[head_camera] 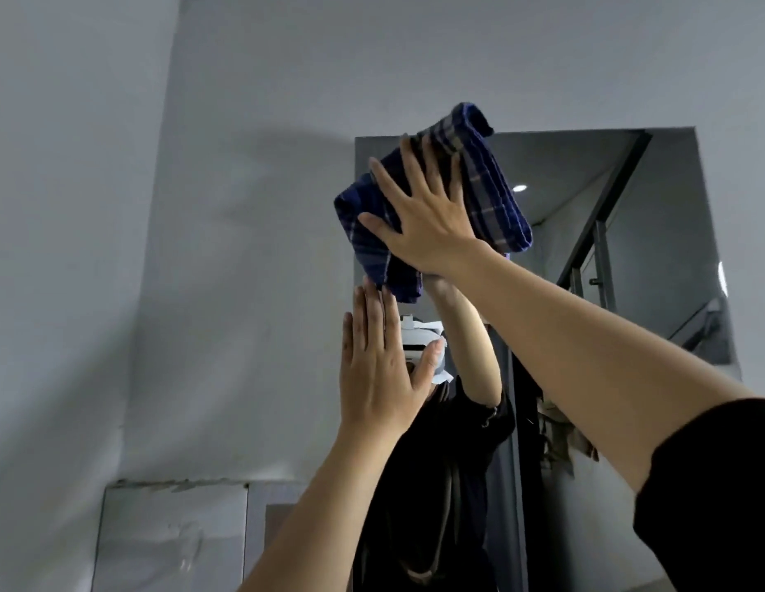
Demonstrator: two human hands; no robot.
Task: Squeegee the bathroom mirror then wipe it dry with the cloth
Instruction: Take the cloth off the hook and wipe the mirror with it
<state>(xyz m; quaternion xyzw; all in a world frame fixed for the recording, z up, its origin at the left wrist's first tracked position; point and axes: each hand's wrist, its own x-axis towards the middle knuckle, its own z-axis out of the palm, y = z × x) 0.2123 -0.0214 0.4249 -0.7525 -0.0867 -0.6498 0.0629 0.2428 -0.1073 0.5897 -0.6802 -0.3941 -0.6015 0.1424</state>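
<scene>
The bathroom mirror (654, 232) hangs on a pale grey wall, right of centre. A dark blue checked cloth (487, 185) lies folded against the mirror's top left corner. My right hand (423, 215) presses flat on the cloth with fingers spread, the arm reaching up from the lower right. My left hand (376, 369) rests flat and empty on the mirror's left edge, just below the cloth. No squeegee is in view. The glass reflects a person in dark clothes with raised arms.
The grey wall (158, 249) fills the left and top of the view. A pale panel (171, 540) sits low on the wall at the lower left. The mirror reflects a dark door frame and a ceiling light.
</scene>
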